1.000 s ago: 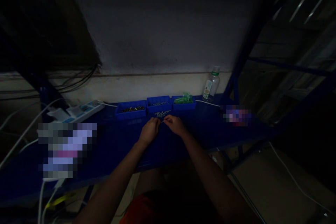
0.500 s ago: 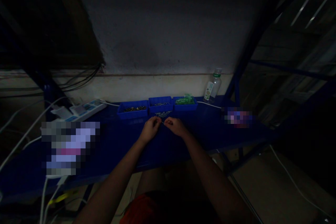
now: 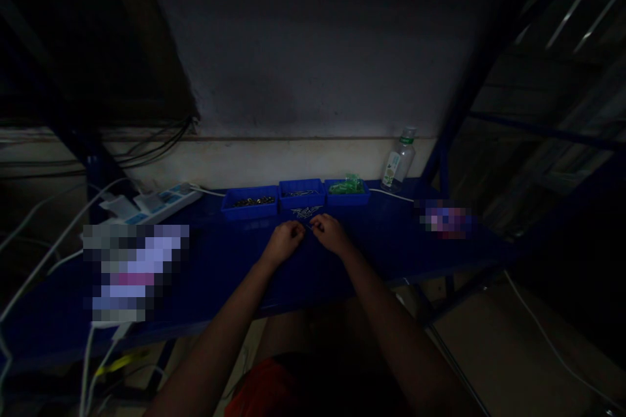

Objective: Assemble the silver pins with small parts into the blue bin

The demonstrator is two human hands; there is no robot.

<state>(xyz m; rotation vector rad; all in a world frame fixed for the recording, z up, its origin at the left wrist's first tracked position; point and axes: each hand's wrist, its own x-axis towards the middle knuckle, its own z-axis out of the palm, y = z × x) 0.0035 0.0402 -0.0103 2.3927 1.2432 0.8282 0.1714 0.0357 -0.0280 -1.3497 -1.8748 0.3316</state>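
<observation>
Pieces (image 3: 306, 212), slim, straight, silvery-pale, loosely crisscrossed, on dark blue tabletop (image 3: 220, 257)

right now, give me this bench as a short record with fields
left hand: fingers curled, contents unclear
right hand: thin piece at fingertips, grip unclear
left tray: small brass-coloured parts
middle tray: thin pale pieces
right tray: green items
loose pile: in front of middle tray
bottle: standing, right of trays
power strip: left of trays
</observation>
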